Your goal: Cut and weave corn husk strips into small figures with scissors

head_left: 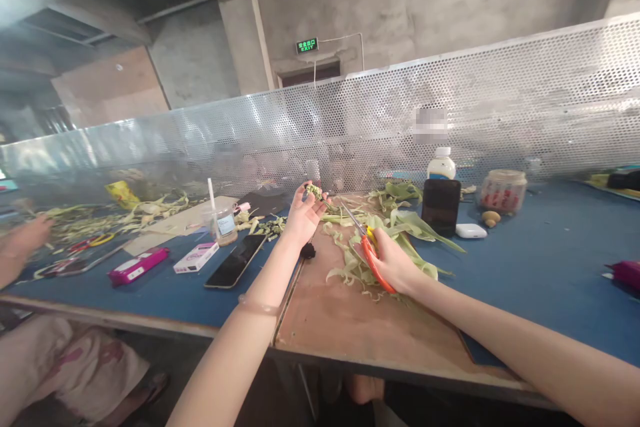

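My left hand (303,214) is raised over the table and pinches a small green plant piece (315,192) between its fingertips. My right hand (393,260) grips orange-handled scissors (367,247), whose blades point up and left toward that piece. Both hands are above a brown wooden board (340,307) strewn with pale green leaf strips (395,227). A small black lump (308,251) lies on the board beside my left wrist.
On the blue table (540,267) lie a black phone (236,260), pink boxes (195,257), a plastic cup with a straw (223,222), a dark phone standing upright (441,206), a white case (471,231) and a jar (503,190). Another person's hand (25,240) works at the left. A perforated metal screen (450,120) closes the back.
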`<action>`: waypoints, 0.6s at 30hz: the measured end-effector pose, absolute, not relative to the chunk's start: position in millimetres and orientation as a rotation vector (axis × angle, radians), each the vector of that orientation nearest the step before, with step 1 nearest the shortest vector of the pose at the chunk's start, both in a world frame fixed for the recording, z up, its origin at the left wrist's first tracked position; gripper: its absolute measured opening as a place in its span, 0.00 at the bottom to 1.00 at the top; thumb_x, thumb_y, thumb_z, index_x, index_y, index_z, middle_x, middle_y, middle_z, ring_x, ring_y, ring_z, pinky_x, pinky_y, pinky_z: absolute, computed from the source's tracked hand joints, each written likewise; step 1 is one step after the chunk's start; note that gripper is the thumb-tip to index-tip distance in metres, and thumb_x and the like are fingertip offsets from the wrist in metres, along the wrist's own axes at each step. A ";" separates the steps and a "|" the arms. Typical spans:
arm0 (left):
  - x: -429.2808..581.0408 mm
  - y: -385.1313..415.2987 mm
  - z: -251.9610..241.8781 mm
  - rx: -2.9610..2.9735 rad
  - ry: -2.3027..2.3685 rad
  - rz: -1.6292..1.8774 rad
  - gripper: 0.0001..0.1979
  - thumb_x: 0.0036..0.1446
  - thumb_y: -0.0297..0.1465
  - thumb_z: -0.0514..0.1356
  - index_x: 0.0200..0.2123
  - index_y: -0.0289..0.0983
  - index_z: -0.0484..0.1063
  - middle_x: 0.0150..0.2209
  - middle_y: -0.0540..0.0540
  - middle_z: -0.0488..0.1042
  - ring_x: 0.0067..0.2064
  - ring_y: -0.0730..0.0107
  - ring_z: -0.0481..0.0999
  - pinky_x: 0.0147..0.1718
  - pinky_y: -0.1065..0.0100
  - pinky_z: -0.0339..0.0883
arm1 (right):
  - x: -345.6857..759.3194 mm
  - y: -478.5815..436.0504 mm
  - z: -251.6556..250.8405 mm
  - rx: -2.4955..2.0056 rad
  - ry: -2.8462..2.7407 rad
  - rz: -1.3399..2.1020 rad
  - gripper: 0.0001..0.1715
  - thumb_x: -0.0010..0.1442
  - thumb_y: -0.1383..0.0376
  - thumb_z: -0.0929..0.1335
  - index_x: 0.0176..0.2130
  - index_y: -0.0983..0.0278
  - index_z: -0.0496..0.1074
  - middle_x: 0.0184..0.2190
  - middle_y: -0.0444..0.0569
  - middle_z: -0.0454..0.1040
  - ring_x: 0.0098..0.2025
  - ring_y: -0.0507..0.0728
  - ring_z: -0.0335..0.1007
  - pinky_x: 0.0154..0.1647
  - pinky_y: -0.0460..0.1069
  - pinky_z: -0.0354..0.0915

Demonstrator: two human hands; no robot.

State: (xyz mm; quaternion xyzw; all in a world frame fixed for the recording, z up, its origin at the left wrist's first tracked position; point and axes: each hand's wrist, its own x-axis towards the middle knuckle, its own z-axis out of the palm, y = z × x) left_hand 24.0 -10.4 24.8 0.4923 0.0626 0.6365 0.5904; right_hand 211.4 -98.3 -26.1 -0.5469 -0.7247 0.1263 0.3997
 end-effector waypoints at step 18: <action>28.3 -12.7 20.9 1.120 0.191 1.450 0.15 0.43 0.29 0.66 0.35 0.41 0.66 0.32 0.53 0.72 0.34 0.75 0.74 0.37 0.69 0.68 | 210.0 -97.7 -29.7 -1.508 -1.903 -0.062 0.17 0.56 0.51 0.58 0.35 0.62 0.57 0.36 0.50 0.66 0.34 0.57 0.64 0.30 0.48 0.57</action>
